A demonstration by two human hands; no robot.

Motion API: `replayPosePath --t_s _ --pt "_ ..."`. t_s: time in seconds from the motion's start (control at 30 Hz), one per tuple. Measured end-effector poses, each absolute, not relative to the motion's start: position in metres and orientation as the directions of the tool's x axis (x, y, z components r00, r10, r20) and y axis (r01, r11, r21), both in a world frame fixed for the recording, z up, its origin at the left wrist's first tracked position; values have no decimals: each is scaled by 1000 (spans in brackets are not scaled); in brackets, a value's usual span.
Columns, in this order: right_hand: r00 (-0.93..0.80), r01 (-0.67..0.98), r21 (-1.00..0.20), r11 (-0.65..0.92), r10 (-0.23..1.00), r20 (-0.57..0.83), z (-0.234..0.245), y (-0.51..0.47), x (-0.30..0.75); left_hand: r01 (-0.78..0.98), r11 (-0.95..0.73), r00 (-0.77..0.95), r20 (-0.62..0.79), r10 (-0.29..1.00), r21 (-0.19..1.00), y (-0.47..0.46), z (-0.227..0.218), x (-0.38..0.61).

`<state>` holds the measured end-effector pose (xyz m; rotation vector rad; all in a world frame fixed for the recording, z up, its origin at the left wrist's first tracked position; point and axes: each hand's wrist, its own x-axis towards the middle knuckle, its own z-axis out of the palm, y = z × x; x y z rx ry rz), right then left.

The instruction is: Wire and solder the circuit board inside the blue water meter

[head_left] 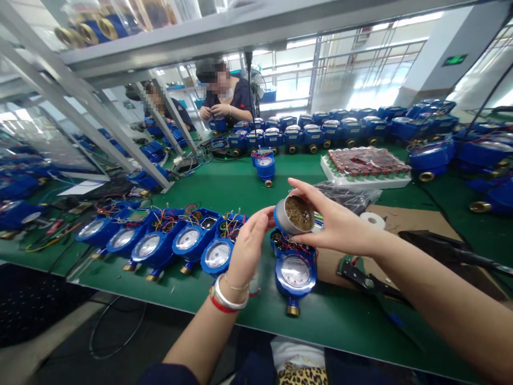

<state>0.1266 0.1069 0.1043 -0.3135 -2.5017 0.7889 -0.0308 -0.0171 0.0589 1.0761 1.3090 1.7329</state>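
Observation:
A small round metal tin with amber-brown, resin-like contents is tilted so its open top faces me. My right hand grips it from the right, thumb and fingers around its rim. On the other side, the fingertips of my left hand close against the tin's blue-edged left side; part of them is hidden. Directly below the tin lies a blue water meter with its wiring compartment exposed and brass end toward me. Another open meter sits just left of my left hand.
More open meters line the bench's left side. At right are a cutter-like hand tool, a white tape roll, cardboard and a white tray of wrapped cylindrical parts. Co-workers sit beyond rows of meters.

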Motion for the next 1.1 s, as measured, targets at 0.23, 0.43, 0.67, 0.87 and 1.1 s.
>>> replayPosePath --t_s 0.23,0.43,0.67,0.87,1.1 --pt "-845 -53 -533 845 246 474 110 88 114 -452 -80 -178 -2 984 888 -17 63 -36" --pt "-827 23 -534 845 316 465 109 104 137 -574 -83 -180 -26 983 815 -22 65 -44" --pt "-866 160 -442 883 340 366 69 112 150 -587 -149 -316 -56 947 796 -19 50 -49" --pt "-791 132 -444 886 364 492 57 112 143 -496 -132 -275 -11 961 858 -17 47 -43" --pt "-746 123 -431 894 369 554 55 113 139 -304 -74 -262 -9 965 950 -17 54 -40"
